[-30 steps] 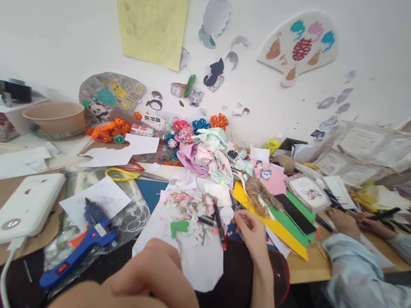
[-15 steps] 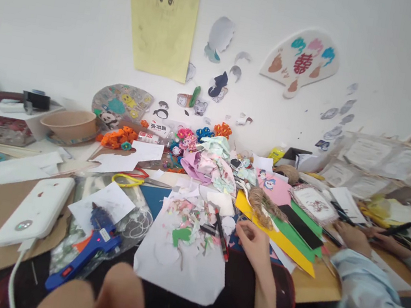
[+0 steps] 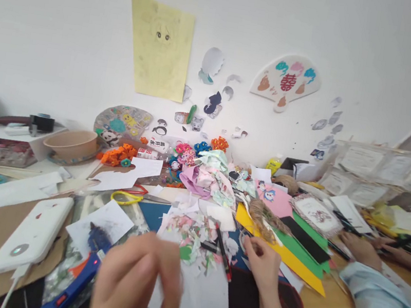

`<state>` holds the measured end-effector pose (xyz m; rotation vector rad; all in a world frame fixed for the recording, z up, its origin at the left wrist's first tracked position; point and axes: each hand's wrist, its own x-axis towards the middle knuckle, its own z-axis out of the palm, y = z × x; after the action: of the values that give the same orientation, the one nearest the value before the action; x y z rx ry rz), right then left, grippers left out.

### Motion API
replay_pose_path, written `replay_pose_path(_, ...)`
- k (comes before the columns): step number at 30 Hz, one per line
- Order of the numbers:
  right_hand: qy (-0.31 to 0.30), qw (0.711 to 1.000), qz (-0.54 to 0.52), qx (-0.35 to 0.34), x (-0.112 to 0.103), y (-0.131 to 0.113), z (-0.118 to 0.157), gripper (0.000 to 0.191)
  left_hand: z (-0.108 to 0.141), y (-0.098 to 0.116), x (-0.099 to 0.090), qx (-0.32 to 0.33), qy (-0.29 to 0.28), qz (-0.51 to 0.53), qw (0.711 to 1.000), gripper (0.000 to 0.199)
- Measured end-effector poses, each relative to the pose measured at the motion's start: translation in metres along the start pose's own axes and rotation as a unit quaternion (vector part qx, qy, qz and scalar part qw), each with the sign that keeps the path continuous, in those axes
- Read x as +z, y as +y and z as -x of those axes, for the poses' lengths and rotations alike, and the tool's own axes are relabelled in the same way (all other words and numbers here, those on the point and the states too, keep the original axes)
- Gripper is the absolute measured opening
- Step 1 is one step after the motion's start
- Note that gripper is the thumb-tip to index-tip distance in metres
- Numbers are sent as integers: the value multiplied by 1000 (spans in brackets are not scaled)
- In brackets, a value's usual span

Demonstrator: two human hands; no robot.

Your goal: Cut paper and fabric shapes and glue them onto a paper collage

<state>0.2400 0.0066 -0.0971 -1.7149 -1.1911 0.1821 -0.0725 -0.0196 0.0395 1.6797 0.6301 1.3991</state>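
My left hand (image 3: 139, 279) is raised close to the camera, smeared by motion. Its fingers bend downward, and whether they hold anything is not clear. It hides part of the blue glue gun (image 3: 71, 286) and of the white paper sheet (image 3: 201, 299). On that sheet lie paper scraps (image 3: 192, 235) and a black and red pen (image 3: 224, 255). My right hand (image 3: 261, 262) is at the sheet's right side, thumb and fingers pinched together. Something thin and pale shows by its fingertips, too small to name. Yellow card (image 3: 305, 266) lies just beyond this hand.
A white power bank (image 3: 31, 235) with a cable lies left on cardboard. Yellow-handled scissors (image 3: 128, 196) and crumpled cloth (image 3: 217, 177) are further back. A brown bowl (image 3: 70, 145) stands back left. At the right, a co-worker's sleeved arm (image 3: 375, 290) rests over the table.
My left hand has risen from the bottom edge towards the middle, now over the sheet's left side. My right hand stays pinched at the sheet's right side. The view has tilted upward.
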Motion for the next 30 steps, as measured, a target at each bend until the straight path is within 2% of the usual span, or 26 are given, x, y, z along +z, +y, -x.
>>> replay_pose_path(2,34,999,-5,8,0,1,1,42,-15,-7,21,1,-72,-5,997,39)
replay_pose_path(5,54,996,-54,34,0,1,0,41,-36,-31,43,55,-88,-185,977,31)
replay_pose_path(8,39,994,-101,20,0,-6,-13,36,-41,-61,52,146,-74,-372,914,31)
replay_pose_path(11,13,996,-72,-50,4,-25,-40,32,-35,-82,55,196,-49,-459,865,31)
replay_pose_path(15,-71,983,37,-166,24,-60,-89,28,-31,-96,57,151,-44,-517,841,30)
replay_pose_path(20,-163,959,84,-217,70,-94,-139,23,-34,-103,54,31,-3,-535,844,28)
replay_pose_path(24,-217,934,141,-245,102,-104,-151,32,-37,-105,51,-27,41,-541,840,28)
replay_pose_path(27,-242,921,170,-253,119,-105,-149,36,-36,-107,51,-28,32,-554,832,29)
replay_pose_path(30,-262,914,184,-248,131,-104,-149,28,-35,-108,53,-15,9,-571,821,28)
